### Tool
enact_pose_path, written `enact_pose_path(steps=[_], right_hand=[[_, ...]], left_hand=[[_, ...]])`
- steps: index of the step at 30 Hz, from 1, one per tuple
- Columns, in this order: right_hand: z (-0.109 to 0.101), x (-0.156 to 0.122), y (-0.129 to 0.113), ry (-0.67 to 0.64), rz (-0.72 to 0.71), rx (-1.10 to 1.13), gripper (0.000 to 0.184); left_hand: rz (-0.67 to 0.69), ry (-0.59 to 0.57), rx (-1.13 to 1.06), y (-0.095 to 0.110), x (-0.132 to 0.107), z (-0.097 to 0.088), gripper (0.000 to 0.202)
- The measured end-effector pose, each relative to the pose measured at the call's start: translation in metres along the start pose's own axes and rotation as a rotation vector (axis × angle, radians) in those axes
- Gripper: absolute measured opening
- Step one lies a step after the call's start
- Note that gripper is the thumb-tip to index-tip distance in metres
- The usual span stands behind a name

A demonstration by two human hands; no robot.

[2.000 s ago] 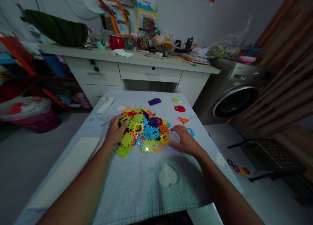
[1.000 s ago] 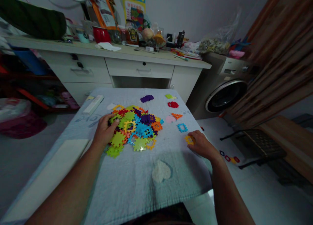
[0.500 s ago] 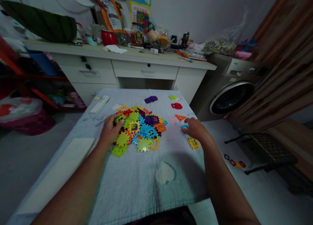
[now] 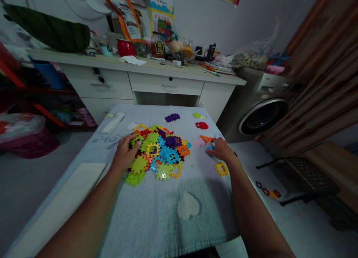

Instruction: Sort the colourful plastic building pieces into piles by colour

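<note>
A heap of interlocking plastic building pieces (image 4: pixel 167 153) in green, blue, purple, orange and yellow lies on the cloth-covered table. My left hand (image 4: pixel 126 151) rests at the heap's left edge, its thumb and fingers apart around a green piece (image 4: pixel 137 140). To the right of the heap, my right hand (image 4: pixel 223 150) has its fingertips on a blue piece (image 4: pixel 210 148), partly hidden beneath them. Close to that hand lie an orange piece (image 4: pixel 206 138) and a yellow window piece (image 4: pixel 222 169). Farther back are a red piece (image 4: pixel 201 125), a green piece (image 4: pixel 198 115) and a purple piece (image 4: pixel 172 117).
Along the table's left side lie a long white board (image 4: pixel 81 181) and a smaller white bar (image 4: pixel 113 123). Behind stands a white drawer desk (image 4: pixel 165 78) holding jars, a watermelon (image 4: pixel 47 28) and papers. At right are a washing machine (image 4: pixel 263 105) and a low stool (image 4: pixel 304 172).
The view has tilted up slightly, so the scene sits a little lower. Both hands stay nearly in place, the left at the heap and the right at the blue piece.
</note>
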State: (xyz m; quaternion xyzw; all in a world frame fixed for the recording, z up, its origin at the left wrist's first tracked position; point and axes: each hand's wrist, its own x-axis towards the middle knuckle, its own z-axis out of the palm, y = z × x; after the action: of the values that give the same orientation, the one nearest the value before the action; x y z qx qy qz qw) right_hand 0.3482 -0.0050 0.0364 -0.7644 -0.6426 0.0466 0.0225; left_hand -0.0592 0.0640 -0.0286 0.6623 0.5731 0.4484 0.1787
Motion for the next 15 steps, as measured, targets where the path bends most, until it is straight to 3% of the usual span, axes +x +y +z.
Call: enact_pose_path(steps=[4,10,15], right_hand=[[-0.001,0.027,-0.006,0.05,0.012,-0.05,0.053],[0.006,0.059,-0.01,-0.007,0.012,-0.059,0.036],[0.005,0.071,-0.006,0.033,0.007,-0.027,0.042]], left_hand=[[-0.003,0.001,-0.006,0.0,0.0,-0.001,0.042],[0.001,-0.005,0.009,-0.002,0.001,-0.001,0.042],[-0.003,0.001,-0.007,0.0,0.0,-0.001,0.041]])
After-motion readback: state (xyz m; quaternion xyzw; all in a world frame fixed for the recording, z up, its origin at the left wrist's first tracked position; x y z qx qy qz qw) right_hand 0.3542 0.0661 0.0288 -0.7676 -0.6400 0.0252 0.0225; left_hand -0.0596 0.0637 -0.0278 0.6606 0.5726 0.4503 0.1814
